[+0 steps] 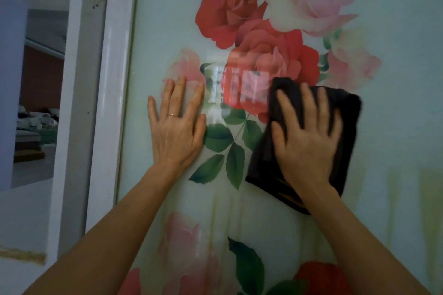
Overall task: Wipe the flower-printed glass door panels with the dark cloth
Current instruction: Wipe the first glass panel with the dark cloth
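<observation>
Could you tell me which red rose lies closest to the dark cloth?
The middle red rose, right above the dark cloth; the others sit well apart.

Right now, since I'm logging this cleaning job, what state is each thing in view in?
glass door panel: upright, reflections across its roses.
left hand: flat on the panel, fingers straight, holding nothing.
right hand: fingers spread, pressing the dark cloth to the panel.
dark cloth: folded, flat against the panel under the right hand.
white frame: upright beside the panel's left edge.
</observation>
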Action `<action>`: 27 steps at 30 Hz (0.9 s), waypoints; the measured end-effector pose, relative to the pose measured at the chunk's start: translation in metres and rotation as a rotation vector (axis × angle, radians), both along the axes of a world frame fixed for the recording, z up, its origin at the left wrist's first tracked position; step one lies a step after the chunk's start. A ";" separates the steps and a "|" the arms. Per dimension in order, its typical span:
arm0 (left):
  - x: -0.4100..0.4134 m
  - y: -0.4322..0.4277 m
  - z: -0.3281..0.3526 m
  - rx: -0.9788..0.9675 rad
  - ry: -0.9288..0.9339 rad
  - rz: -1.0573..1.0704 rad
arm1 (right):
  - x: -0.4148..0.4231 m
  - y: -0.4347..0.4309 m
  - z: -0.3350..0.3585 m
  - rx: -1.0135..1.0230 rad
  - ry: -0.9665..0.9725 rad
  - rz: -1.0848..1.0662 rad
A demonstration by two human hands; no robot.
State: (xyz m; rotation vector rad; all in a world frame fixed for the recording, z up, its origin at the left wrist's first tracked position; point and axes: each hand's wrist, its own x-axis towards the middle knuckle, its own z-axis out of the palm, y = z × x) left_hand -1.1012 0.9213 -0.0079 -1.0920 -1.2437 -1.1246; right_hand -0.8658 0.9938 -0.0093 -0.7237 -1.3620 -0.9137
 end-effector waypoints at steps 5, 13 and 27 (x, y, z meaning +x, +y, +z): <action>0.004 -0.001 -0.001 -0.023 -0.033 0.004 | -0.016 -0.007 -0.002 -0.048 0.157 -0.034; 0.011 -0.003 -0.001 -0.038 -0.065 -0.003 | -0.068 -0.027 0.006 0.031 -0.161 0.091; 0.054 0.013 -0.002 -0.005 0.007 -0.040 | 0.022 0.004 -0.003 -0.080 0.223 -0.088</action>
